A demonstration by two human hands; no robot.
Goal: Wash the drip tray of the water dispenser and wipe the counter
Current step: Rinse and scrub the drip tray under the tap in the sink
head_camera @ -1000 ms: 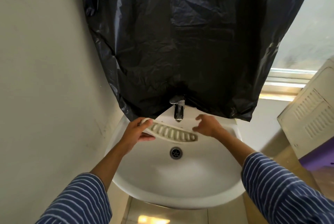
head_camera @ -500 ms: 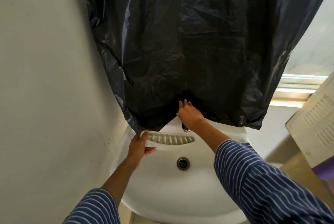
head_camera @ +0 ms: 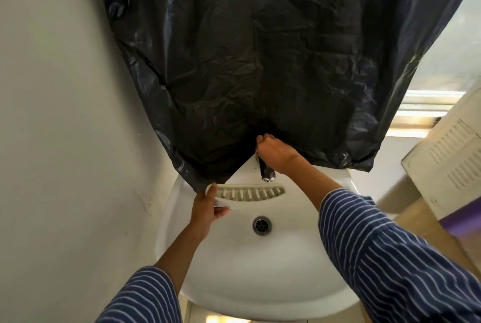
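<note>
Striped navy sleeves, two, nearest the lens. Beyond them, one white basin with a single drain at its centre. Two hands, well apart: left hand clamped on the left end of one slotted drip tray, held level over the back of the basin, just below the spout. Right hand curled over the top of one chrome tap, fingers apparently closed on its handle, though hidden. Farther back, one black plastic sheet hanging down to the basin's rear rim.
</note>
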